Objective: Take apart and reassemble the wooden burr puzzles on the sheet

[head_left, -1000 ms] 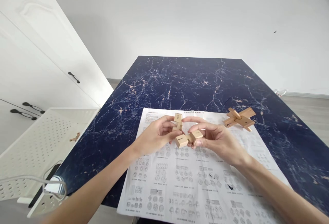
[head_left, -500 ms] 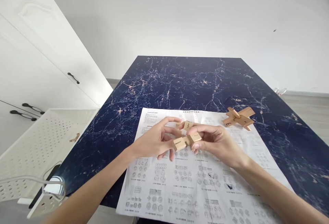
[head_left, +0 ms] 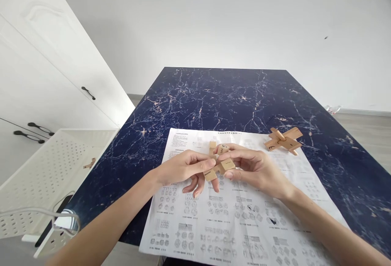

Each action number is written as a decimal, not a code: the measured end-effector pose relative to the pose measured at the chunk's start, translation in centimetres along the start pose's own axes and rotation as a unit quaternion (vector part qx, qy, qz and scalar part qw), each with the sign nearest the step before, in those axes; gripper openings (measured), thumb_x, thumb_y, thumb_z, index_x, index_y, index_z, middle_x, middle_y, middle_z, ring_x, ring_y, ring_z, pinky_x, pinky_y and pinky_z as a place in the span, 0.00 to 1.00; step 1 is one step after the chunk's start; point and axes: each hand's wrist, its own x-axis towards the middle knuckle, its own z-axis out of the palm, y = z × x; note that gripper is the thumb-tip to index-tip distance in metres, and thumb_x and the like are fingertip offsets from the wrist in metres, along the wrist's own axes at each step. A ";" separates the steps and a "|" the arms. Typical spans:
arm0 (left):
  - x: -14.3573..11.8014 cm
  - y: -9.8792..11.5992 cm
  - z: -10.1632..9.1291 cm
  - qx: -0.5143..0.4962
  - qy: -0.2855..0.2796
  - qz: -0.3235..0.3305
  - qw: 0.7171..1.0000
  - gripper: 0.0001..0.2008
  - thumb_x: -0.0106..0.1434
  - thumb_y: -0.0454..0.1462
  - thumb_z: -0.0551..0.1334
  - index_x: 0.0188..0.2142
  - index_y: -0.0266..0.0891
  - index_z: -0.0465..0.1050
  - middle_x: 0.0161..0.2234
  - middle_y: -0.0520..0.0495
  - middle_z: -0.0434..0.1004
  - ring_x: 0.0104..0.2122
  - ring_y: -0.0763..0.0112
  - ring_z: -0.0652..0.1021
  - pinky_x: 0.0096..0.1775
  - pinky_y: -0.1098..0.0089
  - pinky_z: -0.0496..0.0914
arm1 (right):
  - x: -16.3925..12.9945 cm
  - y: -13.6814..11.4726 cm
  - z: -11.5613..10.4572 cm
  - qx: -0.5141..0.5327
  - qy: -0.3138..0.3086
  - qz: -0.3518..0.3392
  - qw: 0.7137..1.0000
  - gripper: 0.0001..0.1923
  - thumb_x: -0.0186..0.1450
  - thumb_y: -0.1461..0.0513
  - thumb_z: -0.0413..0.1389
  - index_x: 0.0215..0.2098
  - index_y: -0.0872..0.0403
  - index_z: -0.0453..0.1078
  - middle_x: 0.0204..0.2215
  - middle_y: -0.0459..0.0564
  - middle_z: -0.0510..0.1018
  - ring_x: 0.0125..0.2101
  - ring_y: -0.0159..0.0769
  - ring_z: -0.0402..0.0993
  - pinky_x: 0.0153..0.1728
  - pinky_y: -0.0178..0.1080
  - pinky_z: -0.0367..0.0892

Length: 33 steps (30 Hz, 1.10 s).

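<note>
Gripping a small cluster of notched wooden pieces between them, the left hand and right hand meet above the printed sheet. The cluster sits right at the fingertips: the left thumb presses on top from one side, other fingers of that hand curl below, and the right thumb and fingers pinch the opposite side. Neither hand has much gap between thumb and fingers beyond the wood itself. A block with a written mark shows by the right index finger, on the far side of the cluster.

Fingers cover the middle of the cluster, so how the pieces join, and how many there are, cannot be told. The print is too small to read, and both forearms run out of the frame.

Near the right hand, well apart from the cluster, a wooden cross-shaped assembly rests by the sheet's right edge. Beyond the sheet, the dark blue counter lies bare to its far edge, with open strips to either side. Left of it, lower down, stands a white perforated shelf with another wooden piece on it.
</note>
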 end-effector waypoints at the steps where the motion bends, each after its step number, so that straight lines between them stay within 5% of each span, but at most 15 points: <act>1: 0.0 0.0 0.0 -0.005 0.003 0.000 1.000 0.23 0.74 0.55 0.64 0.46 0.37 0.81 0.39 0.41 0.88 0.18 0.78 0.75 0.16 0.77 0.64 | 0.0 0.0 -0.1 0.002 0.007 -0.002 1.000 0.14 0.67 0.54 0.72 0.51 0.37 0.84 0.55 0.49 0.80 0.45 0.43 0.81 0.45 0.48 0.81; 7: 0.1 -0.2 -0.3 -0.030 0.050 0.022 0.998 0.23 0.73 0.55 0.66 0.50 0.37 0.81 0.45 0.37 0.87 0.32 0.68 0.85 0.33 0.69 0.79 | 0.2 0.3 -1.1 -0.029 0.104 -0.009 0.994 0.12 0.70 0.50 0.68 0.50 0.41 0.85 0.50 0.51 0.83 0.29 0.35 0.77 0.33 0.46 0.81; 12: 0.2 0.0 0.0 -0.035 0.061 0.025 0.997 0.18 0.73 0.48 0.69 0.52 0.37 0.81 0.47 0.37 0.86 0.38 0.64 0.87 0.45 0.62 0.81 | 0.3 0.5 -1.2 -0.072 0.157 -0.012 0.985 0.11 0.72 0.49 0.66 0.44 0.44 0.86 0.46 0.51 0.85 0.29 0.37 0.77 0.32 0.45 0.79; 17: 0.3 -0.3 -0.1 -0.043 0.083 0.041 0.995 0.22 0.73 0.44 0.70 0.62 0.41 0.74 0.47 0.38 0.86 0.42 0.58 0.88 0.48 0.57 0.82 | 0.2 0.2 -1.1 -0.085 0.169 -0.017 0.982 0.13 0.72 0.49 0.65 0.49 0.44 0.83 0.41 0.50 0.85 0.28 0.36 0.77 0.30 0.43 0.79; 22: 0.5 -0.7 0.0 -0.049 0.105 0.048 0.992 0.27 0.71 0.41 0.72 0.66 0.44 0.68 0.50 0.39 0.85 0.45 0.55 0.89 0.51 0.54 0.81 | 0.2 0.1 -1.1 -0.055 0.151 0.015 0.987 0.23 0.74 0.48 0.63 0.63 0.45 0.75 0.46 0.52 0.86 0.37 0.42 0.85 0.44 0.48 0.84; 26: 0.6 -0.9 0.2 -0.042 0.116 0.050 0.991 0.33 0.70 0.39 0.73 0.69 0.46 0.63 0.53 0.39 0.84 0.46 0.55 0.89 0.52 0.54 0.81 | 0.2 0.4 -0.7 -0.026 0.107 0.030 0.993 0.23 0.75 0.46 0.60 0.62 0.48 0.75 0.52 0.54 0.85 0.44 0.45 0.87 0.54 0.53 0.82; 33: 0.6 -1.2 0.5 -0.010 0.120 0.043 0.992 0.32 0.71 0.39 0.72 0.69 0.45 0.61 0.54 0.39 0.82 0.48 0.54 0.88 0.55 0.51 0.81 | 0.0 0.6 0.4 -0.083 0.125 0.001 0.989 0.13 0.74 0.52 0.63 0.53 0.46 0.78 0.45 0.51 0.86 0.44 0.43 0.85 0.50 0.48 0.80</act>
